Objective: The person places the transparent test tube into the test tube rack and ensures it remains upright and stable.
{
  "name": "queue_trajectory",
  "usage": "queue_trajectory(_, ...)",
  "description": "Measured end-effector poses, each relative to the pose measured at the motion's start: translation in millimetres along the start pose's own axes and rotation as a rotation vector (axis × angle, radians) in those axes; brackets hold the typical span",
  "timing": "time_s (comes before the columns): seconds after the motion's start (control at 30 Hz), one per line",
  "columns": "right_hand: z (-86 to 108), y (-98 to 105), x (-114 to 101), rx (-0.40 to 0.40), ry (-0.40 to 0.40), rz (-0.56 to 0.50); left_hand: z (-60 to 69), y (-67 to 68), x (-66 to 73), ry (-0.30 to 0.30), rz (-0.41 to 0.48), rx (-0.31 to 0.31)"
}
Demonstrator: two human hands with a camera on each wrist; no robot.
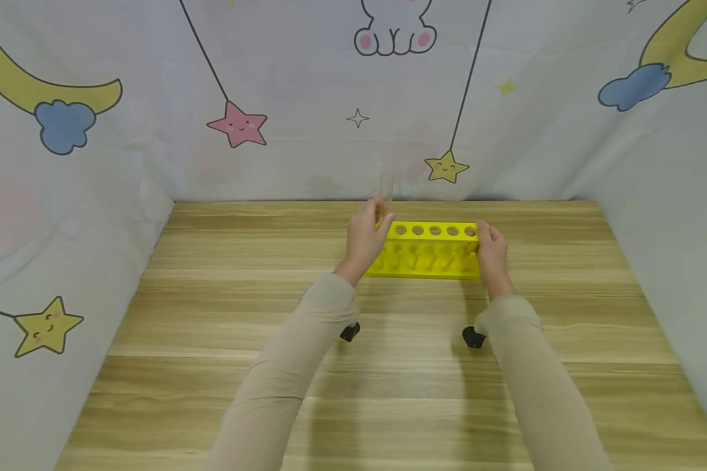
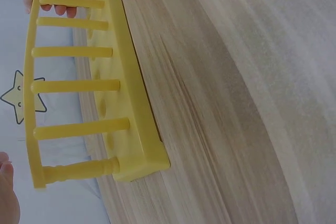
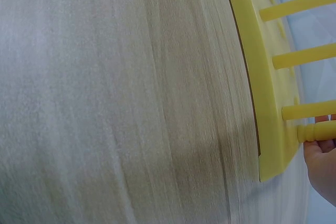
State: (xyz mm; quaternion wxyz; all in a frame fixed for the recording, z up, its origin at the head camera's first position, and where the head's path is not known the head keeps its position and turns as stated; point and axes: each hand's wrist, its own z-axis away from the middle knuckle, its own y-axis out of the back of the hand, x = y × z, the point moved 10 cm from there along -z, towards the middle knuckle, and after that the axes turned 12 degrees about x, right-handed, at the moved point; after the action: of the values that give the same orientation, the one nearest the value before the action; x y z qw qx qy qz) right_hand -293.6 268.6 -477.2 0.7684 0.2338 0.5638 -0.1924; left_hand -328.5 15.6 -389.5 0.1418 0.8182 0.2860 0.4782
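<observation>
A yellow test tube rack (image 1: 427,275) stands on the wooden table, with a row of round holes along its top bar and upright pegs below. Above its left end, my left hand (image 1: 365,239) pinches a clear test tube (image 1: 386,185) held upright; the fingers hide its lower end, so I cannot tell whether it is in a hole. My right hand (image 1: 493,254) grips the rack's right end post. In the right wrist view, that hand (image 3: 321,174) has its fingers around the post. Only part of the left hand (image 2: 7,198) shows in the left wrist view.
The wood-grain table (image 1: 412,405) extends around the rack. Behind it hangs a pale cloth wall (image 1: 306,157) printed with stars, close to the table's back edge. Black wrist devices (image 1: 474,337) show below both cuffs.
</observation>
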Motion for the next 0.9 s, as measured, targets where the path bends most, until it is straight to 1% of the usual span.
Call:
queue_trajectory(0.17, 5.9, -0.5, -4.8, -0.009, 0.002, -0.013, 1.1, -1.4, -2.4, 0.011, -0.003, -0.002)
queue_trajectory(0.4, 4.1, -0.7, -3.7, -0.011, 0.005, -0.035, 2.0, -2.4, -3.1, 0.007, -0.017, 0.005)
queue_trajectory(0.5, 3.6, -1.0, -3.3, -0.019, 0.011, -0.027, 3.0, -2.3, -3.4, 0.017, -0.022, -0.005)
queue_trajectory(0.63, -3.7, -1.0, 2.6, -0.015, 0.013, -0.013, 4.6, -2.7, -4.5, 0.035, -0.040, -0.023)
queue_trajectory(0.77, -12.5, -1.1, 10.9, -0.006, 0.017, -0.013, 5.0, -3.2, -5.4, 0.039, -0.048, -0.027)
queue_trajectory(0.9, -15.4, -1.3, 13.7, -0.006, 0.030, -0.010, 5.1, -3.5, -5.9, 0.036, -0.049, -0.025)
